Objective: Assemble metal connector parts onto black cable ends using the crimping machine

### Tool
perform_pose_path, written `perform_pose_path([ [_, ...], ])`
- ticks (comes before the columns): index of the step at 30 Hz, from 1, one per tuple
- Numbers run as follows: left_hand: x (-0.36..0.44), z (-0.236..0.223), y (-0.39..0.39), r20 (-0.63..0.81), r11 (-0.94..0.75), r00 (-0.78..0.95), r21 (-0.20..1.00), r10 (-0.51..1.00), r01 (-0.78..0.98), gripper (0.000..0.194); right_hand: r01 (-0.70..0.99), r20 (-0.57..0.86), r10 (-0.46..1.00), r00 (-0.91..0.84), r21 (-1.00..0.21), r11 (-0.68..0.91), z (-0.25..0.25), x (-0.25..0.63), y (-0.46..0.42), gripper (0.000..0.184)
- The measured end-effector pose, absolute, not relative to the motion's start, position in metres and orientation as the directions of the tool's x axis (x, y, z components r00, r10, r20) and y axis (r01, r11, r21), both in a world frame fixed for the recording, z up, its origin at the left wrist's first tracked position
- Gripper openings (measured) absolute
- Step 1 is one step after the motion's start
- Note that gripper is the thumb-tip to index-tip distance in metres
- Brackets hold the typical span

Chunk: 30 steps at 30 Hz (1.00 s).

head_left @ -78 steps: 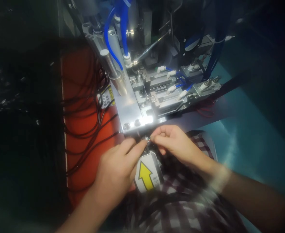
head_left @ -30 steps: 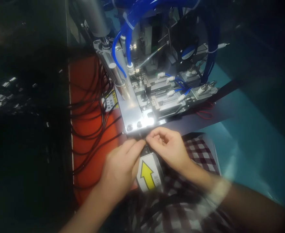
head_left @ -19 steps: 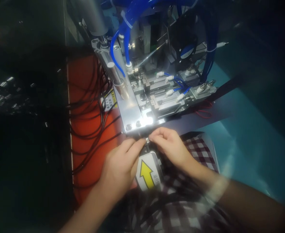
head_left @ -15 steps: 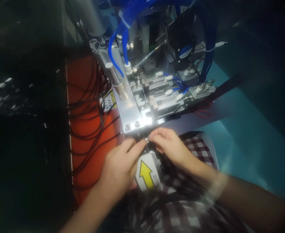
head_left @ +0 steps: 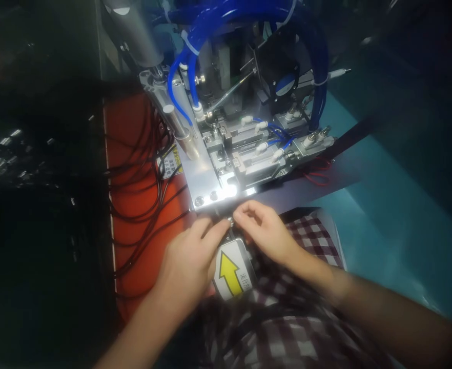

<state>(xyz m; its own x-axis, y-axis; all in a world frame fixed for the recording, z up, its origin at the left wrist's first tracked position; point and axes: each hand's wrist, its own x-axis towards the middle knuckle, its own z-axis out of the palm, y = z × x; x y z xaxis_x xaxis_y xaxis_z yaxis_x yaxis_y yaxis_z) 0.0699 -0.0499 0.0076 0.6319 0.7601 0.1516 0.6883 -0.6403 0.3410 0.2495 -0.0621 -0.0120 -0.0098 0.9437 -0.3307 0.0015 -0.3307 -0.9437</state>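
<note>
Both hands meet just in front of the machine's metal plate [head_left: 201,174]. My left hand [head_left: 187,259] is closed, its thumb tip against a small shiny metal piece [head_left: 231,222]; its other fingers are mostly hidden behind the hand. From the other side, my right hand [head_left: 266,230] pinches thumb and forefinger together at that same piece. Whatever lies between those fingertips is too small to make out. Under the hands sits a white label [head_left: 231,274] with a yellow arrow on a dark-edged, rounded block.
Blue air tubes [head_left: 318,77] arch over the pneumatic cylinders [head_left: 259,166] behind the hands. Black cables [head_left: 134,215] loop across an orange-red panel [head_left: 141,184] on the left. A metal post [head_left: 176,123] rises from the plate. Checkered cloth [head_left: 314,236] lies below my right arm.
The view has shifted slightly, so the machine appears a little further left. Both hands keep nearly the same pose at the small metal piece; my right fingertips have moved very slightly.
</note>
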Motion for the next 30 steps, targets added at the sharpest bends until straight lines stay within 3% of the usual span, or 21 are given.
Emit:
perform_pose_path([
  [5, 0.067, 0.009, -0.053, 0.193, -0.534, 0.517, 0.518, 0.834, 0.668, 0.024, -0.050, -0.382, 0.923, 0.035, -0.923, -0.380, -0.006, 0.243, -0.062, 0.019],
  [8, 0.064, 0.014, -0.054, 0.173, -0.496, 0.491, 0.555, 0.854, 0.668, 0.019, -0.082, -0.429, 0.903, -0.029, -0.899, -0.430, -0.004, 0.244, -0.060, 0.024],
  [26, 0.056, 0.005, -0.048, 0.318, -0.656, 0.586, 0.504, 0.745, 0.561, 0.025, 0.008, -0.411, 0.908, -0.078, -0.911, -0.412, -0.008, 0.246, -0.058, 0.022],
  [30, 0.056, 0.009, -0.050, 0.290, -0.686, 0.629, 0.418, 0.722, 0.596, 0.029, 0.005, -0.418, 0.905, -0.075, -0.908, -0.418, -0.008, 0.246, -0.058, 0.022],
])
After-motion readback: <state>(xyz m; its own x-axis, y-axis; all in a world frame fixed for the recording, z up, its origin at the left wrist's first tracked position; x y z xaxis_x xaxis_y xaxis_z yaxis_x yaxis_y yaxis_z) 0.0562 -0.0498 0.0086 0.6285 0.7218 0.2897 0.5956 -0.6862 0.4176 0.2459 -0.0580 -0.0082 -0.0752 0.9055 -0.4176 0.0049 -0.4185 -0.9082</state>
